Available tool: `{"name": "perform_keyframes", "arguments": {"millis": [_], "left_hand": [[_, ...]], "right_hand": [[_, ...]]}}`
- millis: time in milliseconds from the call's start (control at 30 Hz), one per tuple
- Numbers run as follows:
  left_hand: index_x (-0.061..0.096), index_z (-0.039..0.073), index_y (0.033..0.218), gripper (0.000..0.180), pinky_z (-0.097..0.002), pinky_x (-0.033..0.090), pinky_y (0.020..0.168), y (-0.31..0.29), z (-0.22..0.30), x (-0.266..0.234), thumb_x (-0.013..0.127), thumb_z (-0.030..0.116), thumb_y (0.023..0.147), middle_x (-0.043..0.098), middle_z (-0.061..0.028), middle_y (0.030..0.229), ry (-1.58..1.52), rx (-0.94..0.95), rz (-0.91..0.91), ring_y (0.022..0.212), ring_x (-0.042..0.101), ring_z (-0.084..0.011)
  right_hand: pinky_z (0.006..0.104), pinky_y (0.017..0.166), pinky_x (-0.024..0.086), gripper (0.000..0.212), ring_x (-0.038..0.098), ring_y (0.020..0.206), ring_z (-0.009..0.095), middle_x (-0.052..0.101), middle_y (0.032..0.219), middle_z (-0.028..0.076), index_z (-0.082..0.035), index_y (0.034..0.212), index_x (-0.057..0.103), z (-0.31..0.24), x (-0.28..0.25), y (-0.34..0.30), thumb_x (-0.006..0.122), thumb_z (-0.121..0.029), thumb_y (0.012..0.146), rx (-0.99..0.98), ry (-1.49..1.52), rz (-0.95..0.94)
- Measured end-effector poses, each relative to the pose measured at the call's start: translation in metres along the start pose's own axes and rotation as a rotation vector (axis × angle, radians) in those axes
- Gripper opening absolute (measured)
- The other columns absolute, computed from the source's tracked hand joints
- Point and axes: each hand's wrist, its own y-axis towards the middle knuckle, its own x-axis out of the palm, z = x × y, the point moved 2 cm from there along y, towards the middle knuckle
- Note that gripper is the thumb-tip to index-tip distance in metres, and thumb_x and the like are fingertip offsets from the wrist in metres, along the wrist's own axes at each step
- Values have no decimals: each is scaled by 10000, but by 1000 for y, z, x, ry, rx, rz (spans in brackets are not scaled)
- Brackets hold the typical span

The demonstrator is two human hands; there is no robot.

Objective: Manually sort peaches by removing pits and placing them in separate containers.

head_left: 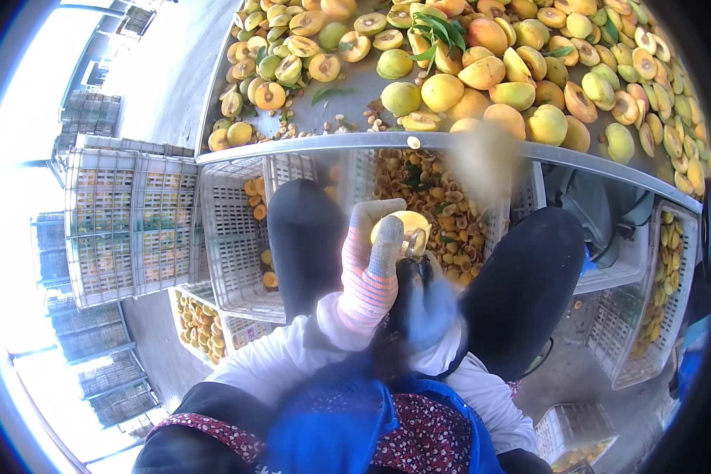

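Note:
My left hand (pixel 366 276), in a glove with pink and white stripes, holds a yellow peach (pixel 385 229) between thumb and fingers. A tool with a looped metal end (pixel 415 243) and a dark handle touches the peach from the right. My right hand (pixel 433 316), in a bluish-grey glove, is closed round the handle; its fingers are partly blurred. Both hands are between my knees, just in front of the table edge. Below them is a crate heaped with small brownish-yellow pieces (pixel 450 212), apparently pits and fruit scraps.
A metal table (pixel 355 142) carries many whole and halved peaches (pixel 442 92), loose pits and green leaves. Plastic crates (pixel 237 237) stand under it and to the left, with stacked crates (pixel 134 225) farther left. A crate of peach pieces (pixel 656 292) stands at the right.

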Motion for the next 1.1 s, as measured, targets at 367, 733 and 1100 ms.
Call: {"name": "perform_keyframes", "arguments": {"millis": [367, 733, 1100], "left_hand": [[539, -4, 1038, 230, -225, 447, 676, 5, 5, -5, 569, 191, 919, 596, -61, 851, 144, 16, -82, 753, 533, -80], [548, 19, 946, 131, -203, 404, 569, 9, -14, -4, 577, 138, 902, 560, -18, 723, 59, -134, -44, 635, 479, -46], [547, 37, 938, 183, -232, 447, 608, 14, -11, -4, 579, 215, 910, 596, -32, 758, 237, -86, -143, 663, 526, -74]], "right_hand": [[381, 609, 461, 262, 613, 696, 335, 616, 800, 171, 6, 1079, 534, -4, -15, 10, 542, -170, 885, 9, 18, -144], [209, 687, 434, 193, 539, 836, 102, 588, 950, 70, 39, 1102, 524, 12, -10, -4, 470, -71, 954, 181, 54, -256], [204, 655, 439, 184, 531, 777, 77, 575, 889, 43, 21, 1065, 549, 16, -5, -6, 473, -111, 962, -43, -153, -162]]}}
